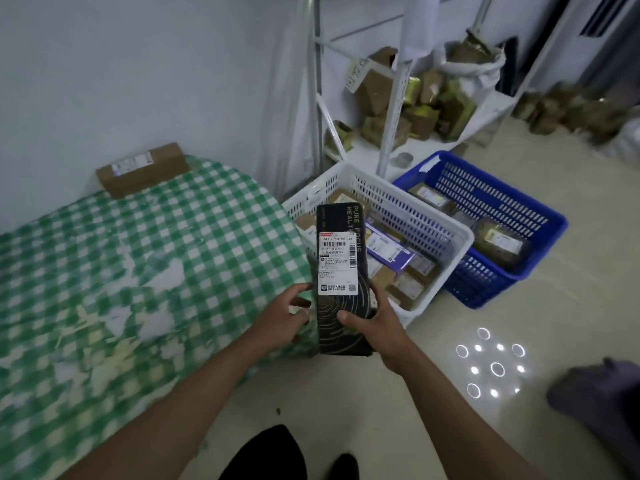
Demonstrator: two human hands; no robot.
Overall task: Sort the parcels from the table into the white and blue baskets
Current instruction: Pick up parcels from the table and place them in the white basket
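Just before the white basket (429, 220), the right hand (377, 327) grips the black parcel (341, 271), thumb curled across it; the left hand (280, 320) touches its edge, fingers loosely spread.

A long black cardboard parcel (341, 282) carries a white label and thin pale concentric rings. The table's cloth (138, 271) is green-and-white check. One slatted plastic basket (398, 216) is white, the other slatted plastic basket (502, 209) blue. A brown cardboard box (143, 171) bears a white label.
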